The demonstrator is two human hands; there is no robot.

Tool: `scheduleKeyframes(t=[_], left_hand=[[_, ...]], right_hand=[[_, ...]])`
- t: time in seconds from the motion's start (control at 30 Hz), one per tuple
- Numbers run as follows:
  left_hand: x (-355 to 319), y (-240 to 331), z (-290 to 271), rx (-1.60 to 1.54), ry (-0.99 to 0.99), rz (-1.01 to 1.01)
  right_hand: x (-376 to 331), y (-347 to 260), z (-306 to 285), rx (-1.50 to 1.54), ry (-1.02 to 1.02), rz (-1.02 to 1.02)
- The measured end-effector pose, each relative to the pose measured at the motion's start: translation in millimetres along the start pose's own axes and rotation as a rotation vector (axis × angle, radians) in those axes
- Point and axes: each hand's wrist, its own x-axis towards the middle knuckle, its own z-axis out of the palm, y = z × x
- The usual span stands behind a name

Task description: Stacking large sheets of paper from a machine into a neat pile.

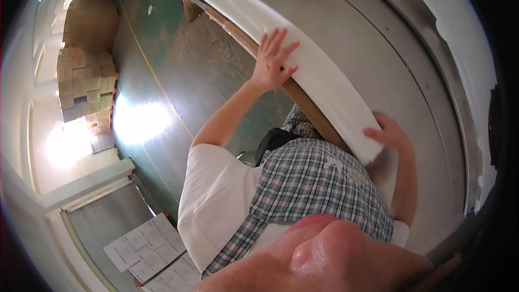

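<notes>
A long strip of smooth, glossy white material [324, 84] stretches from the far upper left to close in front of my body. My left hand [274, 62] lies on its left border with the fingers spread, holding nothing. At the near end, my right hand [390, 132] touches the strip's right border; its thumb and fingers are apart and slightly blurred. Whether the white material is a roll or a folded sheet, I cannot tell. A brown edge [311, 105] runs beneath its left side.
A grey metal surface [378, 54] with seams and screws extends to the right. Stacked cartons [86, 78] stand at the far left beyond a green floor [162, 65] with a yellow line. White printed sheets [146, 246] hang at the lower left.
</notes>
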Motion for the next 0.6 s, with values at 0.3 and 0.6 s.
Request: scheduleKeyframes(t=[0.3,0.6], left_hand=[[3,32,-30,-0.021,0.058,0.045],[-3,0,-45,-0.302,-0.126,0.3]], right_hand=[[55,-128,35,-0.132,0.178,-0.051],[130,-77,-1,-0.263,0.977,-0.515]])
